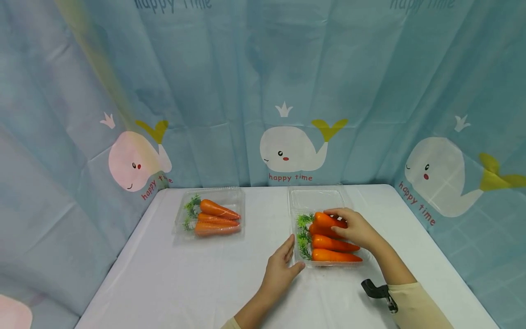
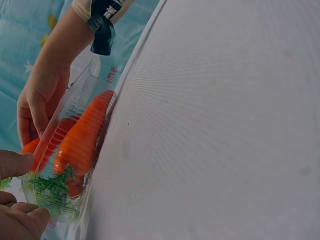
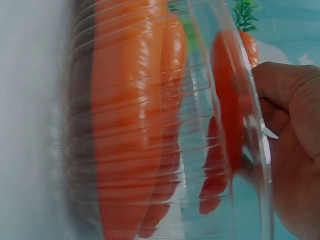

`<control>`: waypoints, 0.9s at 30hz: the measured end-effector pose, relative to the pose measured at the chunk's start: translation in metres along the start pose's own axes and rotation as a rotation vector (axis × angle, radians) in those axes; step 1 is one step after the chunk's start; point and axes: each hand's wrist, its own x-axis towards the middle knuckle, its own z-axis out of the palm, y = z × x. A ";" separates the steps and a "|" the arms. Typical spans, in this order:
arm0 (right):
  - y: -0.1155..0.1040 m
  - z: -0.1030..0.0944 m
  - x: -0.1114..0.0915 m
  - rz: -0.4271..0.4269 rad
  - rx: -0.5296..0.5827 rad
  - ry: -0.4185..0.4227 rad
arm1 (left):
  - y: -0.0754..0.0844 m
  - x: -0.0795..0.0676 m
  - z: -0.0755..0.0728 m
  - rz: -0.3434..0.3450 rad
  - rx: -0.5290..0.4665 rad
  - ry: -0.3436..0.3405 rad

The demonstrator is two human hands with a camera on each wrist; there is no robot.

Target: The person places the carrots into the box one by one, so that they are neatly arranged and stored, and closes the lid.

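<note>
My right hand (image 1: 355,227) reaches into a clear plastic box (image 1: 337,263) and holds a carrot (image 1: 324,220) at its back, thumb in front and fingers behind. In the right wrist view, that carrot (image 3: 227,100) shows beyond the box's ribbed wall. More carrots (image 1: 334,256) lie side by side in front of it, their green tops (image 1: 303,237) toward the left wall. My left hand (image 1: 279,269) is at the box's front left corner, thumb spread from fairly straight fingers. The left wrist view shows its thumb (image 2: 17,165) right at the box's rim.
Behind the box, its clear lid (image 1: 316,198) lies folded open. A second clear box (image 1: 242,205), with several carrots (image 1: 218,219) inside, sits at the back left of the white table (image 1: 185,278). A blue whale-print curtain (image 1: 213,151) hangs behind.
</note>
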 end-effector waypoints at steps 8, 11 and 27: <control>0.005 0.002 -0.002 0.018 -0.005 -0.032 | -0.001 0.000 0.000 0.002 -0.001 -0.002; 0.007 0.002 -0.003 0.010 -0.009 -0.038 | -0.001 0.000 0.000 0.003 -0.002 -0.001; 0.015 0.006 -0.003 -0.012 -0.007 -0.081 | 0.002 0.000 0.000 -0.002 -0.001 0.000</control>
